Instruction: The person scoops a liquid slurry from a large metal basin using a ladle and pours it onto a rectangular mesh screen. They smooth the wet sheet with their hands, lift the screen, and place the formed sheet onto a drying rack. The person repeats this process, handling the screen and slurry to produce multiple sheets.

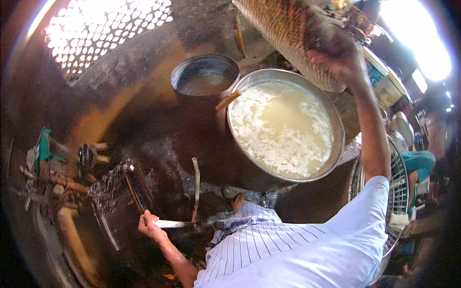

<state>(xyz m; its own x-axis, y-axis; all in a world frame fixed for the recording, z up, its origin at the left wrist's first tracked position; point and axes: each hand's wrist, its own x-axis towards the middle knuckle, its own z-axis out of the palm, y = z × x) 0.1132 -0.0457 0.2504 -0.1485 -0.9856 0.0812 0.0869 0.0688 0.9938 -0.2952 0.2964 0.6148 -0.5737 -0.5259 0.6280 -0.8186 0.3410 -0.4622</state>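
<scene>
My left hand (152, 226) is closed around a thin dark stick (133, 193) that points up and left toward dark, charred-looking material. Beside its fingers a pale stick (174, 224) extends to the right; whether the hand holds this too, I cannot tell. My right hand (333, 56), blurred, is raised at the upper right against a tan woven basket (288, 38) and appears to grip it. Below that basket stands a wide metal pan (342, 144) of cloudy yellowish liquid with thick white foam. A smaller dark pot (178, 92) with liquid sits to its left.
A short wooden piece (228, 100) lies at the pan's left rim. Firewood (67, 182) is piled at the far left. A wire basket (399, 187) stands near my right side. Beyond it is another person in teal (418, 162). Pale buckets (390, 89) stand at the upper right.
</scene>
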